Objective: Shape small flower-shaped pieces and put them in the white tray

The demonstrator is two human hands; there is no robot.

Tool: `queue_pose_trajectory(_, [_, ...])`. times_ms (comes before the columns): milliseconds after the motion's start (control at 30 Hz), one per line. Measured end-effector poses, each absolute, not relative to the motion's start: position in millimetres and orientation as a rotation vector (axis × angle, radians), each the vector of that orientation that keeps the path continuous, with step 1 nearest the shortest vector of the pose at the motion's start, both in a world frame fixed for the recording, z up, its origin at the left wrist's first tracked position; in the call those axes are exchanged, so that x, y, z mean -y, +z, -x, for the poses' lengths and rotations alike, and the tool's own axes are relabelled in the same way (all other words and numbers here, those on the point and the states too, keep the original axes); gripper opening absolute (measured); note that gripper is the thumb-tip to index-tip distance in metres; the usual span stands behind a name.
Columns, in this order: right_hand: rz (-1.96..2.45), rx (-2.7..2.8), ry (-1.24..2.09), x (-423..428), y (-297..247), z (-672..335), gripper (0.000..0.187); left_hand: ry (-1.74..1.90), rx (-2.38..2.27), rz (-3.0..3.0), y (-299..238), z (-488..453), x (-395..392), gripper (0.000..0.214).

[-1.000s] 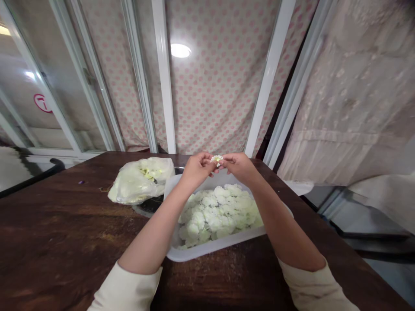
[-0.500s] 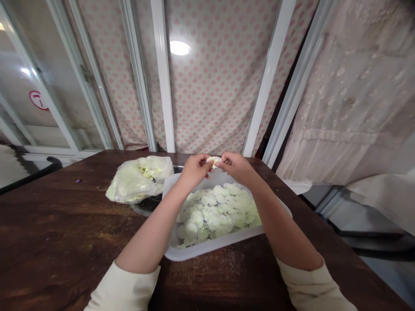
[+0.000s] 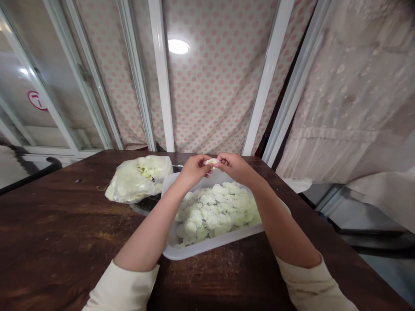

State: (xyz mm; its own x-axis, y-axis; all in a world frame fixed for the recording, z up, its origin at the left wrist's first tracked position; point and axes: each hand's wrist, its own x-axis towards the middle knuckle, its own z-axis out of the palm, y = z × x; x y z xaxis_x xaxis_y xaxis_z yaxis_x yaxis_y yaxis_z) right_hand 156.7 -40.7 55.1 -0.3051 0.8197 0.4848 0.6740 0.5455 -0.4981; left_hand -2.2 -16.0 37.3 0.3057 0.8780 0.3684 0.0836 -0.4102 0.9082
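Both hands are raised over the far rim of a white plastic tray (image 3: 210, 245). My left hand (image 3: 193, 170) and my right hand (image 3: 236, 167) pinch a small pale flower head (image 3: 212, 162) between their fingertips. The tray is heaped with several similar white-green flower heads (image 3: 210, 211), probably artificial. Their material is hard to tell from here. My fingers hide part of the held flower head. My forearms cross above the tray's near corners.
A bulging plastic bag of pale flowers (image 3: 138, 179) lies left of the tray on a dark wooden table (image 3: 65, 233). A dark round object (image 3: 144, 206) sits partly under the bag. Polka-dot curtains and white window frames stand behind the table.
The camera view has drifted slightly, shifting the table and tray left. Both hands keep hold of the flower head, which sits a little further left and closer to my left hand.
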Motion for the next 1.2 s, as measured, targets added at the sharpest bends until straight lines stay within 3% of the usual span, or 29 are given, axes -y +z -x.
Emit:
queue_pose_trajectory(200, [1.267,1.931,0.418,39.1,53.2,-160.5,0.019,1.305,-0.856,-1.566,39.8,3.8,14.8,0.012])
queue_pose_trajectory(400, [1.477,1.798,0.576,31.6,46.9,-163.5,0.045,1.468,-0.779,-1.511,40.8,3.6,14.8,0.022])
queue_pose_trajectory(567, [1.307,1.682,0.979,39.6,52.3,-146.4,0.055,1.528,-0.642,-1.658,42.1,1.9,19.3,0.011])
queue_pose_trajectory(733, [0.993,1.596,1.223,49.2,56.2,-135.8,0.045,1.528,-0.666,-1.761,45.1,2.5,28.2,0.015])
queue_pose_trajectory(833, [0.872,1.560,1.204,49.5,55.7,-135.2,0.038,1.508,-0.648,-1.830,48.3,3.4,34.2,0.019])
queue_pose_trajectory(1000, [0.849,1.567,0.980,45.9,55.8,-137.7,0.030,1.522,-0.533,-1.645,52.5,3.4,35.1,0.046])
queue_pose_trajectory(1133, [0.878,1.614,0.819,45.4,55.0,-139.2,0.028,1.374,-0.666,-1.358,48.1,1.9,25.1,0.023])
queue_pose_trajectory(1200, [0.894,1.664,0.772,45.0,53.3,-139.3,0.029,1.230,-0.645,-1.334,45.7,0.6,23.2,0.025])
